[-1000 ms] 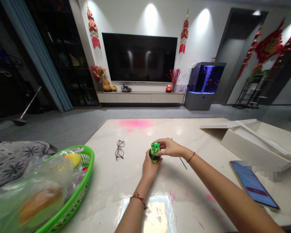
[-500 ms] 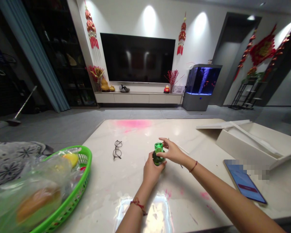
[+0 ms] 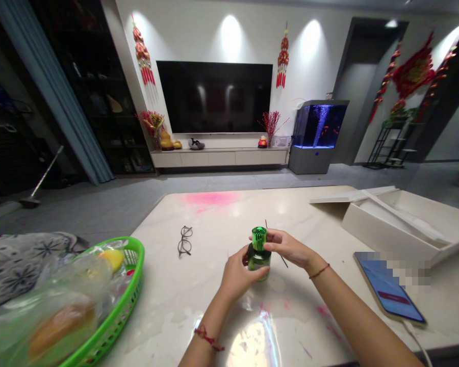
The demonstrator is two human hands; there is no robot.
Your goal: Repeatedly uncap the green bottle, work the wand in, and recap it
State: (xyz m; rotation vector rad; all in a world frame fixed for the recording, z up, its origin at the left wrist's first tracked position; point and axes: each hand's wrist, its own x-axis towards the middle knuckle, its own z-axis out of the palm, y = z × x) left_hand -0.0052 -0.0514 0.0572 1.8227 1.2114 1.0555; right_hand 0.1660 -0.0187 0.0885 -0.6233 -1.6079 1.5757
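Observation:
A small dark green glass bottle [image 3: 257, 259] with a shiny green cap [image 3: 259, 238] stands upright at the middle of the marble-look table. My left hand [image 3: 239, 272] is wrapped around the bottle's body from the left, its thumb across the front. From the right, my right hand [image 3: 290, 248] has its thumb and fingers around the cap, which sits on the bottle's neck. Part of the far side of the bottle is hidden by my fingers. Behind my right hand lies a thin dark stick [image 3: 284, 261], partly covered.
Folded glasses [image 3: 184, 241] lie left of the bottle. A green basket [image 3: 137, 265] with bagged food fills the left. To the right are a phone [image 3: 390, 288] with a cable and an open white box [image 3: 390, 232]. Pink stains [image 3: 210, 198] mark the table [image 3: 168, 306].
The bottle and both hands have shifted slightly right in view. My right fingers, more spread around the cap before, now sit closer against it. More of the bottle's body shows.

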